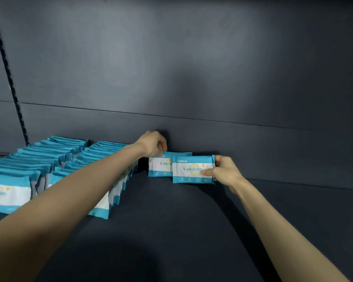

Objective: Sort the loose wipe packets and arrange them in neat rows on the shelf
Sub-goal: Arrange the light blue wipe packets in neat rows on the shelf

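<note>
Both hands work near the back edge of the shelf (183, 231). Left hand (154, 144), fingers curled downward, grips the top edge of the rear packet (158, 166), which stands upright close to the back wall (192, 78). Right hand (225, 173) pinches the right end of the front packet (192, 169), which overlaps the rear one. Both long axes run left–right, parallel to the back edge. Completed rows (49, 155) stand toward the left edge. Probable next move: seat the front packet, which lies left of the nearer right hand, flush against the rear one.
</note>
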`<state>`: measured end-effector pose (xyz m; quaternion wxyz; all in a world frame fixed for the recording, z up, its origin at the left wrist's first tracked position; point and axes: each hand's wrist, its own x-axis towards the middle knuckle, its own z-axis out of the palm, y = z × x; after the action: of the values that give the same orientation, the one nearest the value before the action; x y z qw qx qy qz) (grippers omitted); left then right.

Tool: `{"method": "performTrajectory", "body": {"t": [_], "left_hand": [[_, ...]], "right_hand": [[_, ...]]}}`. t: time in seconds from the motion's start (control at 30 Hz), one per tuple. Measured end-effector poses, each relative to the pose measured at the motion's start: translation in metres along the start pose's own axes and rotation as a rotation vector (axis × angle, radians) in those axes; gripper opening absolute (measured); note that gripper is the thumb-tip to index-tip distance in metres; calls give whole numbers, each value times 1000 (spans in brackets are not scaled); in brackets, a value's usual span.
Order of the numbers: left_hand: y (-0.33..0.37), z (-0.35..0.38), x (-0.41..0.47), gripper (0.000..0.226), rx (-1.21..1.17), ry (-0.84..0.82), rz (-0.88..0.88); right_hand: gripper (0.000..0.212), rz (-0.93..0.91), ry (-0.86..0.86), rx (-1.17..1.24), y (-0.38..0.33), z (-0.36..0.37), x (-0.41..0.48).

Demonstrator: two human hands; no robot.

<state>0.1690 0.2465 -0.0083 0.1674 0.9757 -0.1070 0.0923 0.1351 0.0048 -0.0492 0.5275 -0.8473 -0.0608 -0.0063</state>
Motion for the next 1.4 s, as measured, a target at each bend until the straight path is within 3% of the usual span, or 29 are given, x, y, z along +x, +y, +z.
{"method": "performTrajectory", "body": {"t": [0.3,0.47,0.63,0.77,0.87,1.2,1.4], "left_hand": [[-26,-5,7,21,122,18,166],[-36,-20,-2,33,-12,-57,194],[-38,-19,-9,53,320,-107,201],[-29,-11,-7,63,554,-64,254],[-23,-8,-6,57,646,-31,311],[-23,-4,0,44,695,-13,380],[-31,-13,0,33,532,-32,395]], "right_hand": [[31,-29,4,-91,-7,33,29],[43,-100,112,-289,-14,59,34],[55,-180,189,-598,-19,82,33],[73,-393,279,-819,-17,85,35],[75,-492,237,-938,-14,83,36],[61,-525,259,-987,-13,81,37],[56,-523,262,-964,-15,77,35]]}}
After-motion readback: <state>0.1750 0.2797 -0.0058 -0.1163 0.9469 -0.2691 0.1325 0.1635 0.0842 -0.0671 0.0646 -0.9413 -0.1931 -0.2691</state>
